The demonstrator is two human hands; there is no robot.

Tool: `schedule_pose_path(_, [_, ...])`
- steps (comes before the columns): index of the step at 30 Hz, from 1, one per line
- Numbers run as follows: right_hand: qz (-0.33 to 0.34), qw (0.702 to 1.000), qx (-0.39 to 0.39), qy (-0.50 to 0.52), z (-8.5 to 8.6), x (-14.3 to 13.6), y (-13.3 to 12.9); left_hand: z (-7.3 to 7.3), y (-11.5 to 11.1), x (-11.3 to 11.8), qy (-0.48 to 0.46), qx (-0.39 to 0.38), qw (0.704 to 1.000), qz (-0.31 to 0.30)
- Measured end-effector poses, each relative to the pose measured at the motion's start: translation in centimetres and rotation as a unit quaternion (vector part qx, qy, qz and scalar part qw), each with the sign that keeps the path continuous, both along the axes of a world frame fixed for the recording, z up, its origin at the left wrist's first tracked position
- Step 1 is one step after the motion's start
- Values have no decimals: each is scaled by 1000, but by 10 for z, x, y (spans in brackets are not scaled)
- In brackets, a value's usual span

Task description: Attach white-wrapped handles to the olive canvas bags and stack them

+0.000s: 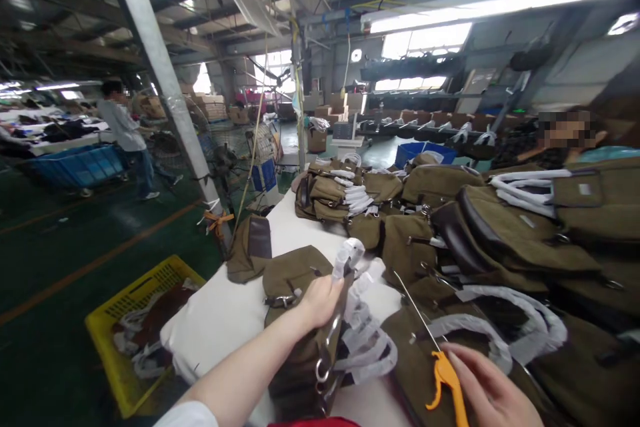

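While the left hand is clenched round a wrapped strap of the olive bag just below it, the right hand grips an orange-handled tool. Soft canvas probably sags, so the strap looks the best hold. More bags crowd right of both hands; the table edge lies left.

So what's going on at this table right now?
A person stands at a white-covered table piled with olive-green canvas bags. Their left hand grips the paper-wrapped strap of the bag lying in front of them. Their right hand holds an orange-handled tool with a thin metal rod pointing up over the next bag. A yellow crate sits on the floor to the left, and another person stands further back.
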State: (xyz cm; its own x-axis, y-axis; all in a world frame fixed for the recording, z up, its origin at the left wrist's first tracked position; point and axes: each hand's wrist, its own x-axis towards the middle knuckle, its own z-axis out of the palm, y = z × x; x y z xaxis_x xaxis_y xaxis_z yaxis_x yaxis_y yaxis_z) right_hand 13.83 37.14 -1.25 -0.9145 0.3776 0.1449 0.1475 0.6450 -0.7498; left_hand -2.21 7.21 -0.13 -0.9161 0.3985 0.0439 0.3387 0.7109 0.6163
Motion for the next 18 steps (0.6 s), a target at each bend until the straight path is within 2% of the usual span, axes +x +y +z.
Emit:
schedule_pose_path(2, [7, 986, 77, 147, 30, -16, -22, 9, 3, 28, -12, 63, 997, -44])
schedule_pose_path(4, [9, 957, 142, 251, 48, -34, -36, 3, 6, 58, -52, 95, 990, -88])
schedule_pose_path(5, [14, 956, 152, 251, 51, -44, -39, -4, 8, 71, -77, 114, 986, -99])
schedule_pose_path(6, [25, 967, 151, 203, 50, -53, -40, -14, 9, 82, -100, 141, 980, -97])
schedule_pose_path(8, [46, 989, 139, 28, 38, -69, -39, -34, 9, 96, -134, 217, 966, -48])
schedule_pose_path(10, [61, 980, 138, -131, 17, -83, -37, -49, 8, 103, -150, 296, 943, 28])
schedule_pose_path(11, [77, 972, 137, -173, 5, -88, -38, -53, 7, 103, -150, 324, 932, 60])
schedule_pose_path(13, [138, 963, 114, -199, -17, -96, -44, -55, 3, 103, -145, 351, 920, 95])
schedule_pose_path(15, [211, 952, 83, -207, -34, -99, -54, -54, 0, 101, -144, 351, 920, 99])
schedule_pose_path(18, [242, 944, 89, -205, -47, -99, -69, -58, -1, 99, -149, 352, 918, 104])
